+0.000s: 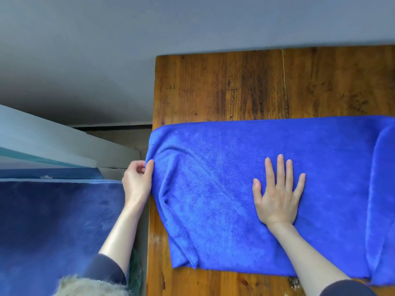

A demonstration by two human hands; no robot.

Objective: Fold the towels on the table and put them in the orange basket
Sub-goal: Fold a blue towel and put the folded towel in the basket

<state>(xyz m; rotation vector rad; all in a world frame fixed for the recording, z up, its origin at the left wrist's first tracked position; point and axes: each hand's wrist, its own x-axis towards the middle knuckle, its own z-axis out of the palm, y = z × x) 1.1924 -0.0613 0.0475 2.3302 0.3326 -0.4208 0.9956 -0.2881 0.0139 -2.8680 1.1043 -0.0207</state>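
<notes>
Folding step in progress, nothing basketed yet as far as this view shows. One blue microfibre towel [224, 189] lies spread across the near half of the worn brown wooden table [224, 86], its left end overhanging the table's left edge, right end running out of view with a raised fold near the frame's right side. Left hand [136, 180] sits just off the table's left edge, thumb and fingers pinching the towel's left end. Right hand [277, 195] lies flat, fingers straight and spread, pressing the towel down near its middle, gripping nothing. My read: right hand is the anchor, next move is to carry the pinched left end over toward the right and lay it edge to edge; needs both layers kept together, since the near-left corner is already rumpled. Count: towels visible 1, hands 2, tables 1, orange baskets 0 in view. Dark blue plush surface [53, 221] left of the table, purpose unclear.
</notes>
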